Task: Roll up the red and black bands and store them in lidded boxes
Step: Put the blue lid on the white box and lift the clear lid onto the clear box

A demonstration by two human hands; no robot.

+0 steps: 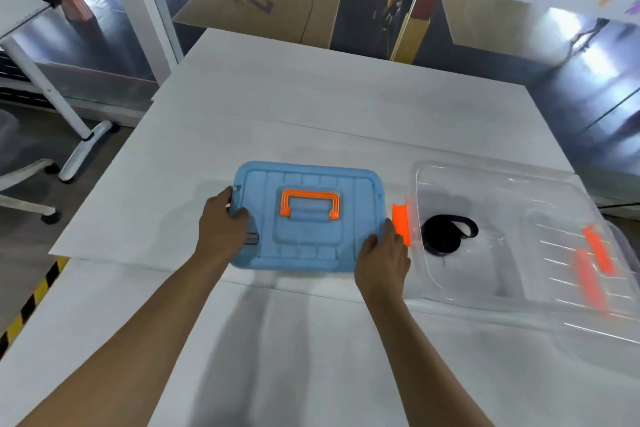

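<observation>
My view is bright and evenly lit from above. Soft double shadows of both arms fall toward me across the white table (311,107). The far glass wall (571,55) carries pale streaked glare, strongest at far right. Wide-angle bending curves the table edges and stretches the corners. The whole frame is slightly soft; the clear box (512,184) at right is smeared, its orange clips blurred, and highlights streak its near wall. The blue lid (360,198) reads fairly crisp, without glare
</observation>
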